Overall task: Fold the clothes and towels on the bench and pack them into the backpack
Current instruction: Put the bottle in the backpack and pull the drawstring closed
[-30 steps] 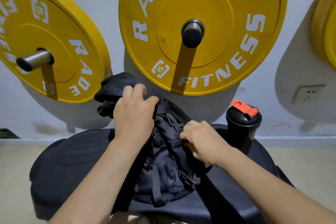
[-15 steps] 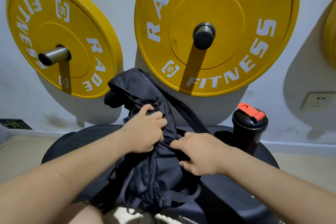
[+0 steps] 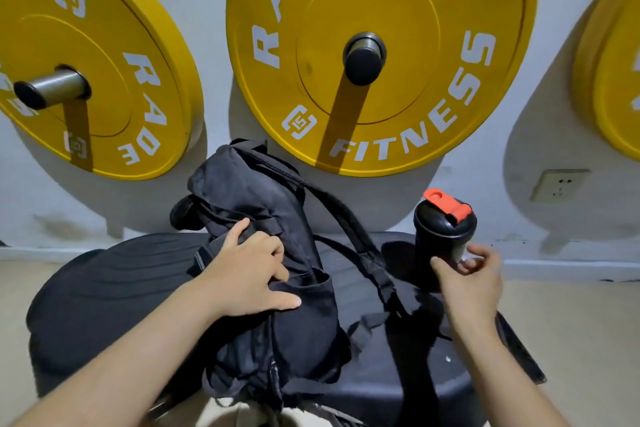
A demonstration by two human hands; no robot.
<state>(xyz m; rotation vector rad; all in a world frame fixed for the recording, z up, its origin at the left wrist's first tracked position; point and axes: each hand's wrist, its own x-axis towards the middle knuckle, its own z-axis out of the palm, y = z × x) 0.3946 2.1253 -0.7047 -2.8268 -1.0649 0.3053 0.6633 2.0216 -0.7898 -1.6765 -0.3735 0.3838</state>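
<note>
A black backpack (image 3: 277, 253) stands upright on the black padded bench (image 3: 104, 288), its shoulder straps trailing to the right. My left hand (image 3: 252, 274) rests on the backpack's side, thumb hooked on a strap and fingers spread over the side pocket. My right hand (image 3: 467, 277) is off the bag, at the base of a black shaker bottle (image 3: 440, 236) with an orange flip lid; its fingers curl around the bottle's lower part. No loose clothes or towels show on the bench.
Yellow weight plates (image 3: 381, 45) hang on pegs on the white wall just behind the bench, another plate (image 3: 69, 62) at the left. A wall socket (image 3: 557, 184) sits at the right. Beige floor lies on both sides of the bench.
My right hand left the backpack and moved right to the shaker bottle. My left hand shifted from gripping the bag's front to lying on its side. The backpack now stands more upright.
</note>
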